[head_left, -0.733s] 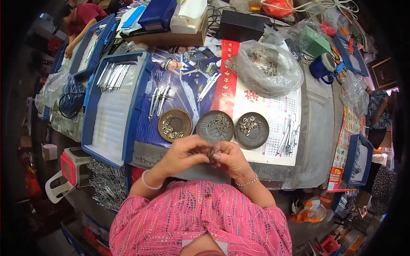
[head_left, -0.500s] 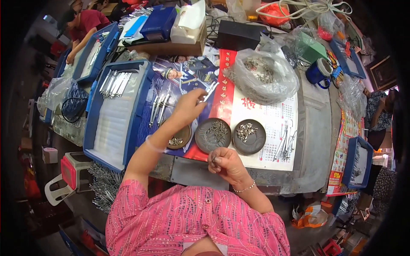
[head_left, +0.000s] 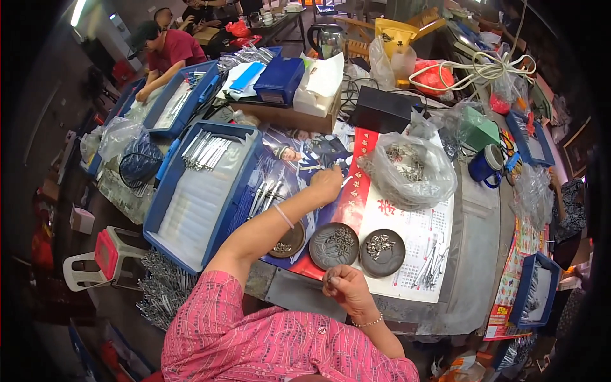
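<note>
My left hand (head_left: 326, 183) reaches across the poster-covered table, its fingers curled downward. The end of a slim silver rod (head_left: 347, 181) shows beside them, by the red strip; the fingertips and anything they grip are hidden. Closer to me, my right hand (head_left: 344, 286) is closed in a pinch near the table's front edge, and what it holds is too small to make out. Just beyond it are a dark round dish (head_left: 321, 254) of small metal parts and another dish (head_left: 385, 267) of shiny pieces. A third dish (head_left: 278, 253) sits partly behind my left forearm.
A blue tray (head_left: 151, 213) with silver rods stands at left. More rods (head_left: 267, 196) lie beside it, others (head_left: 433, 262) at right. Beyond the dishes is a clear plastic bag (head_left: 439, 184) of metal parts. A blue mug (head_left: 482, 169) stands farther right. Another person (head_left: 175, 49) sits far left.
The view has tilted up, so the table sits lower in it. My left hand remains by the silver rod near the red strip and now covers more of it. My right hand stays pinched.
</note>
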Demonstrator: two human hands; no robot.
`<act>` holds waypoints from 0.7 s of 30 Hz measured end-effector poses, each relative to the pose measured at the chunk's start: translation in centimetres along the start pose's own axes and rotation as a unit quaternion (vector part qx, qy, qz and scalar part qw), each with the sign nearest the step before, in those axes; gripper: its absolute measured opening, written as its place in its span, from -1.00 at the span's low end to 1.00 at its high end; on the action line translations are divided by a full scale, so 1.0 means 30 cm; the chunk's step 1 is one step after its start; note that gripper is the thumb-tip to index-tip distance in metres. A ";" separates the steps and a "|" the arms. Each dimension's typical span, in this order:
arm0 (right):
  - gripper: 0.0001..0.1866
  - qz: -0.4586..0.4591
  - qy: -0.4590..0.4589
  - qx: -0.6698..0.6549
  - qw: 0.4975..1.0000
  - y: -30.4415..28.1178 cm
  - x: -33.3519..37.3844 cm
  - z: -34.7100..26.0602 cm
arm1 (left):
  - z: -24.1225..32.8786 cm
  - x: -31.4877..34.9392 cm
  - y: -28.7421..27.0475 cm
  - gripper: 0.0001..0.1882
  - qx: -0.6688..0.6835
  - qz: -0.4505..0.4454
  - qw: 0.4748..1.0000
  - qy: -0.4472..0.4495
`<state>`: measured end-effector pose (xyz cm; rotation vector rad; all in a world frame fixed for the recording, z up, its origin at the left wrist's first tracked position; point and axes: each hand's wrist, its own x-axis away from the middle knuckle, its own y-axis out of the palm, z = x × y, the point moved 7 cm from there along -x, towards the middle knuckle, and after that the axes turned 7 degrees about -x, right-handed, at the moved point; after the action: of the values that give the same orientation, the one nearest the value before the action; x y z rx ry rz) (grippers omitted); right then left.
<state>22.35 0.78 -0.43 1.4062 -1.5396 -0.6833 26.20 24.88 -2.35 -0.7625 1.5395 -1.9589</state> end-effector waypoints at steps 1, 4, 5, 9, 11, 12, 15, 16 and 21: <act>-0.92 -0.015 0.003 -0.011 1.000 0.001 -0.001 0.004 | -0.016 -0.008 0.020 -0.78 0.006 -0.003 1.000 -0.003; -0.91 -0.007 0.004 -0.008 1.000 -0.007 -0.001 0.003 | -0.072 -0.003 0.026 -0.77 0.021 0.027 0.999 0.019; -0.91 -0.008 0.004 -0.009 1.000 -0.005 -0.001 0.004 | -0.088 0.005 0.002 -0.79 0.022 0.034 0.999 0.033; -0.91 0.011 0.004 -0.008 1.000 -0.006 0.002 -0.007 | -0.134 0.083 -0.125 -0.84 0.158 0.065 0.984 0.049; -0.91 0.006 0.002 -0.008 1.000 0.005 -0.003 -0.010 | -0.141 0.160 -0.199 -0.83 0.272 0.097 0.955 0.064; -0.92 0.018 -0.003 0.003 1.000 0.007 -0.005 -0.013 | -0.138 0.211 -0.221 -0.81 0.407 0.058 0.911 0.035; -0.92 0.040 -0.010 0.018 0.999 0.014 -0.010 -0.018 | -0.083 0.371 -0.278 -0.80 0.599 0.006 0.800 0.000; -0.92 0.044 -0.007 0.023 0.999 0.017 -0.012 -0.017 | -0.072 0.430 -0.280 -0.81 0.625 -0.031 0.780 -0.007; -0.91 0.038 -0.035 0.026 0.998 0.024 -0.018 -0.027 | -0.022 0.631 -0.180 -0.85 0.705 -0.077 0.704 -0.024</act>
<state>22.70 1.57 0.40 1.3676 -1.6678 -0.6577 12.14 13.10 4.84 -0.1902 -0.3594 -2.4068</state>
